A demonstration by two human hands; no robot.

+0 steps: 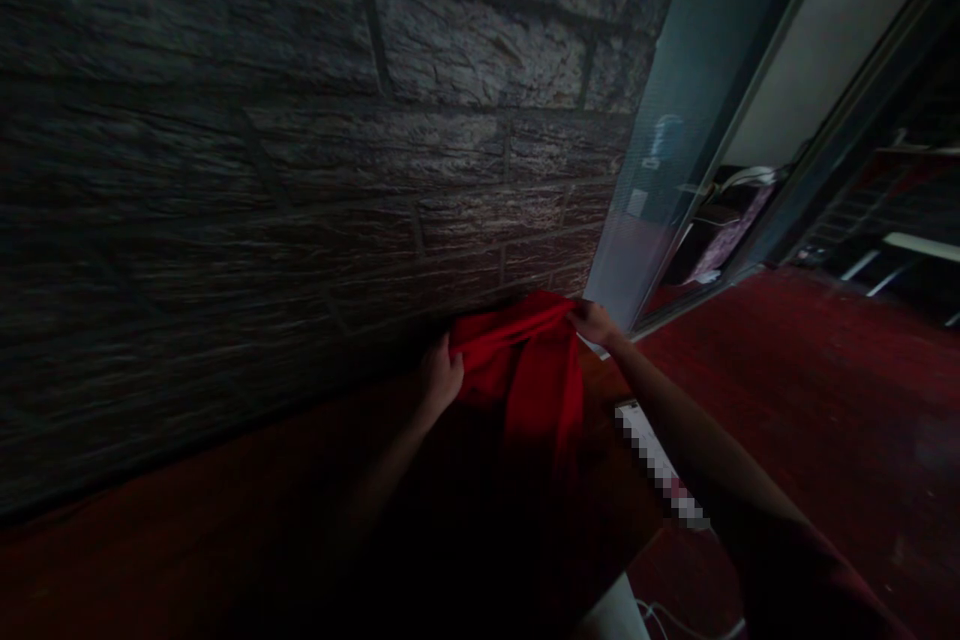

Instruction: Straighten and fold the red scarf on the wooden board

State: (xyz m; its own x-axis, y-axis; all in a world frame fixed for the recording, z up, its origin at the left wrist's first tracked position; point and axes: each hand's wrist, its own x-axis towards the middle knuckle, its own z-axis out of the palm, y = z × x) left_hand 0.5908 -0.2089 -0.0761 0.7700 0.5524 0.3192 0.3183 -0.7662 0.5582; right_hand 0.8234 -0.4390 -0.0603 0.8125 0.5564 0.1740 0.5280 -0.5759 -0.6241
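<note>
A red cloth (541, 390) hangs between my two hands, its upper edge drawn out in folds near the stone wall. My left hand (444, 375) is closed on the cloth's left end, thumb on top. Farther right and slightly higher, my right hand (595, 322) pinches the other end. Below, the cloth falls into deep shadow, so its lower part and exact kind cannot be made out. Under it lies a dark reddish-brown wooden surface (187, 510).
A rough stone-block wall (315, 160) rises right behind the wooden surface. To the right stand a glass door panel (652, 170) and a red floor (810, 400). A blurred-out white object (652, 455) lies by my right forearm; a white cable (690, 628) runs below. A pale bench (919, 245) stands farther off.
</note>
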